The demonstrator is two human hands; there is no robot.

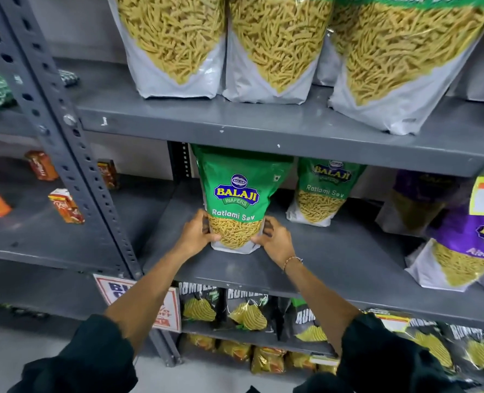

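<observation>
A green and white Balaji Ratlami Sev pouch (236,199) stands upright on the grey middle shelf (334,259), its top just under the shelf above. My left hand (197,232) grips the pouch's lower left side with curled fingers. My right hand (273,238) grips its lower right side, thumb across the front corner. A bead bracelet sits on my right wrist.
A second Ratlami Sev pouch (324,191) stands further back to the right, and purple Balaji pouches (470,239) fill the right end. Large sev bags (269,49) line the upper shelf. Chip packets (248,310) sit below. A slotted steel upright (73,154) and small orange cartons (66,205) are at left.
</observation>
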